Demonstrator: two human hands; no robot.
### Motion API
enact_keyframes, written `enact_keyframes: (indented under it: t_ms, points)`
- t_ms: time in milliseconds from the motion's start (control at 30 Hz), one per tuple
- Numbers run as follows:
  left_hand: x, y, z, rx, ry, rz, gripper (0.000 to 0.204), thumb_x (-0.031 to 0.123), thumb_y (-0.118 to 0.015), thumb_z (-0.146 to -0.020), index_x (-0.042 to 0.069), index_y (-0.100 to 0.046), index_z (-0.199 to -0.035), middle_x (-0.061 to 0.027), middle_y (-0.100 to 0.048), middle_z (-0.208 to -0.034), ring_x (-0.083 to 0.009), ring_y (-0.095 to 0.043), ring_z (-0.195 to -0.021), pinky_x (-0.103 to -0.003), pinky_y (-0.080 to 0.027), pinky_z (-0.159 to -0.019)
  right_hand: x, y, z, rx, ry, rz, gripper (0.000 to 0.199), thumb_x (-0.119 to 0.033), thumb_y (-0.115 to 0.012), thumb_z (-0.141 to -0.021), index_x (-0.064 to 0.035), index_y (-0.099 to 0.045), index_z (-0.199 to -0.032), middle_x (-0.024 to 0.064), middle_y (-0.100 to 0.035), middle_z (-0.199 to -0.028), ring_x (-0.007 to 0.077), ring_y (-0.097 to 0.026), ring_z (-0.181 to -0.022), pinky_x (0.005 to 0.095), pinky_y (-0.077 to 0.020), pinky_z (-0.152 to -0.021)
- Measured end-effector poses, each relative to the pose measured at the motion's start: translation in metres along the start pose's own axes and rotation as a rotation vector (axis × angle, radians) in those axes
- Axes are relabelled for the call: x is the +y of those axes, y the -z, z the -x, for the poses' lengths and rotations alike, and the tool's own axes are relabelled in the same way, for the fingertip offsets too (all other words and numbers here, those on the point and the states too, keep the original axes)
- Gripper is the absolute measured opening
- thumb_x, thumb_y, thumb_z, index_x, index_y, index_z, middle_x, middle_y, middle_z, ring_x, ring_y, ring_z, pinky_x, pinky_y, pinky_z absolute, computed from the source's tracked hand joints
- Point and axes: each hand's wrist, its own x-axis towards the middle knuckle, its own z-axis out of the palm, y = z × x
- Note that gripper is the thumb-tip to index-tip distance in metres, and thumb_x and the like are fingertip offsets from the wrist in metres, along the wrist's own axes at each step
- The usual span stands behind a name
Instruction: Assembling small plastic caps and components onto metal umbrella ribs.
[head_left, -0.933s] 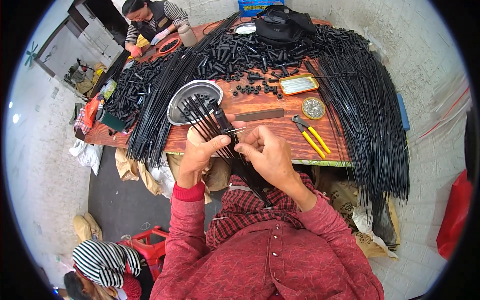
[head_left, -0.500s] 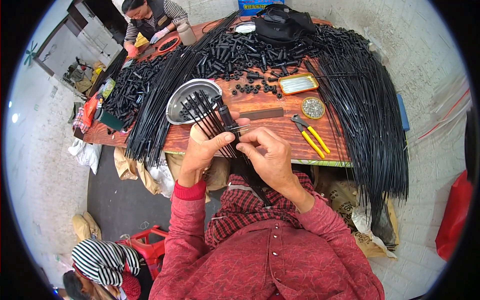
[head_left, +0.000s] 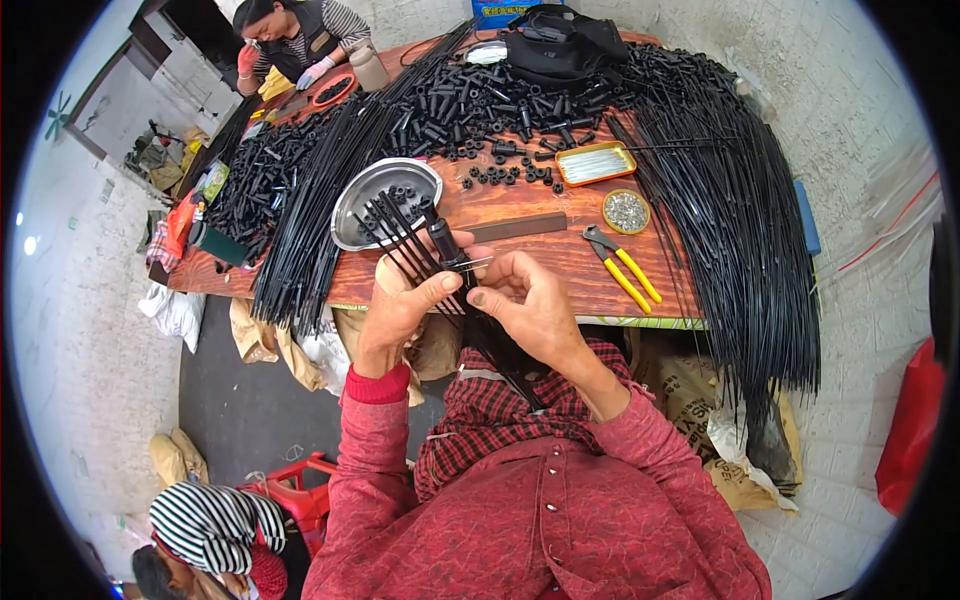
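Observation:
My left hand is closed round a bundle of thin black umbrella ribs, whose upper ends fan out above the fingers. A black cylindrical plastic runner stands up among them, held in the same grip. Thin silvery wire sticks out sideways from the runner's lower end. My right hand is beside it with bent fingers, thumb and fingertips pinching at a rib just below the wire; the fingertips are partly hidden. The ribs' lower ends hang down over my checked apron.
On the wooden table are a metal bowl, a dark flat bar, yellow-handled pincers, a tray of wires and a round tin. Rib heaps flank piled runners. Two other people sit at left.
My right hand has shifted slightly left, closer to the runner, its fingers changing their bend. The bundle has moved slightly. At the far left a person has raised one hand to the head.

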Motion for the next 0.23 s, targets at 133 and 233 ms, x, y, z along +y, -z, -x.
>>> enact_keyframes:
  t_ms: [133,233]
  points:
    - [0.006,-0.009,0.004,0.076,0.013,-0.07,0.047,0.004,-0.076,-0.083,-0.005,-0.059,-0.126,-0.0155,-0.071,-0.113,-0.021,-0.07,-0.1,-0.035,-0.057,-0.09,0.006,0.006,-0.001,-0.108,-0.022,-0.039,0.019,-0.007,-0.077,-0.087,0.0009,-0.063,-0.097,0.007,-0.072,-0.09,0.0113,-0.069,-0.081,0.0269,-0.0552,-0.071]
    - [0.012,-0.012,0.008,0.096,0.031,-0.177,0.044,0.001,-0.076,-0.084,-0.001,-0.063,-0.126,-0.0117,-0.072,-0.114,-0.0155,-0.069,-0.098,-0.03,-0.056,-0.089,-0.002,0.007,0.002,-0.134,-0.023,-0.078,0.02,-0.007,-0.077,-0.087,0.0007,-0.063,-0.099,0.0073,-0.072,-0.09,0.0115,-0.069,-0.08,0.0263,-0.0551,-0.071]
